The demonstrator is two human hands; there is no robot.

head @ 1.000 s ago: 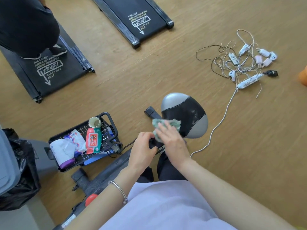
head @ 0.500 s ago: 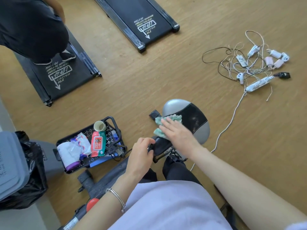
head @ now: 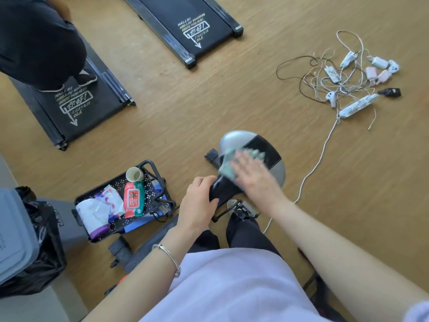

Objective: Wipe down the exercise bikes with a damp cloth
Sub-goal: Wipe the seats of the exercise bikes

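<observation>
The exercise bike's black and silver saddle (head: pixel 267 147) stands in the middle of the view, seen from above. My right hand (head: pixel 255 177) lies flat on a pale green cloth (head: pixel 226 167) and presses it onto the saddle's left side; the hand is blurred by motion. My left hand (head: pixel 199 201) grips the saddle's narrow black nose (head: pixel 220 190) from the left. Part of the bike's dark frame (head: pixel 144 247) shows below my left arm.
A black cart tray (head: pixel 148 196) to the left holds a wipes pack (head: pixel 133 198), a cup and bags. A bin with a black liner (head: pixel 34 240) stands far left. Two treadmills (head: pixel 197 26) lie ahead, a person on the left one. Tangled chargers (head: pixel 348 82) lie right.
My right hand has slid the cloth from the saddle's nose up toward its wide rear. My left hand has kept its hold on the nose.
</observation>
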